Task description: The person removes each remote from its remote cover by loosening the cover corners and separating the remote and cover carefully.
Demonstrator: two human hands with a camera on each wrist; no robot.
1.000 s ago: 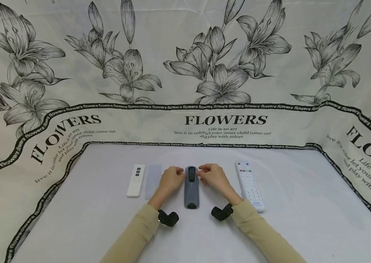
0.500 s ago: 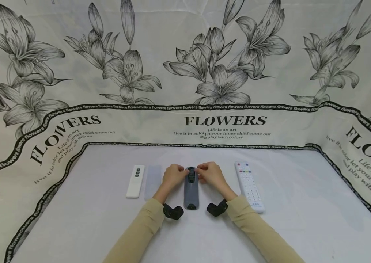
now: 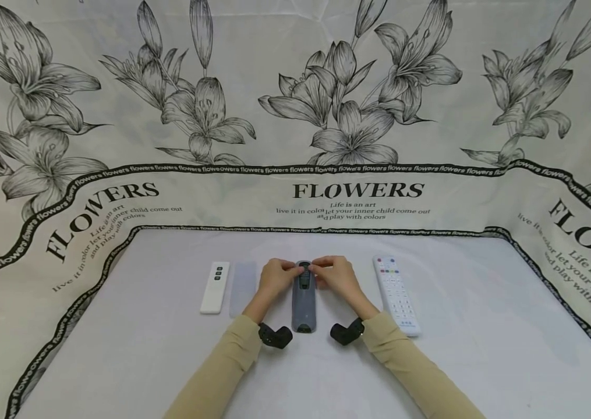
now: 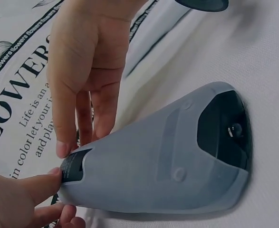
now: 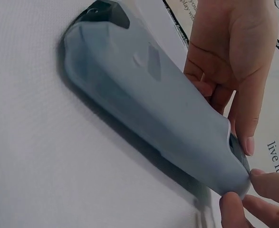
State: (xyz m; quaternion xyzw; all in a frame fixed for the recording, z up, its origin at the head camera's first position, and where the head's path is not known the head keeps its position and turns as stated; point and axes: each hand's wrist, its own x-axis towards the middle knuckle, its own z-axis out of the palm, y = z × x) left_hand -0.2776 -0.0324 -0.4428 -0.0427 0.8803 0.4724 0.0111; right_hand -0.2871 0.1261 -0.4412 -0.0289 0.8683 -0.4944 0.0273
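Note:
A dark remote in a translucent grey-blue sleeve [image 3: 304,311] lies upright to the person at mid-table. My left hand [image 3: 275,279] and right hand [image 3: 337,278] pinch its far end from either side, fingertips close together. In the left wrist view, the left hand [image 4: 15,199] has its thumb on the dark exposed end of the sleeved remote [image 4: 144,161], beside the right hand's [image 4: 89,71] thumb. The right wrist view shows the right hand [image 5: 260,199] at the tip of the sleeved remote [image 5: 144,99], with the left hand [image 5: 234,61] across from it.
On the left lie a white remote with a few dark buttons [image 3: 214,294] and a flat translucent sleeve [image 3: 243,291]. A larger white remote [image 3: 397,299] with many buttons lies right of the right hand. Flower-printed cloth [image 3: 358,201] hangs behind the table.
Both hands have moved inward from the sides of the sleeved remote, and their fingertips now meet over its far end. The other remotes have stayed put.

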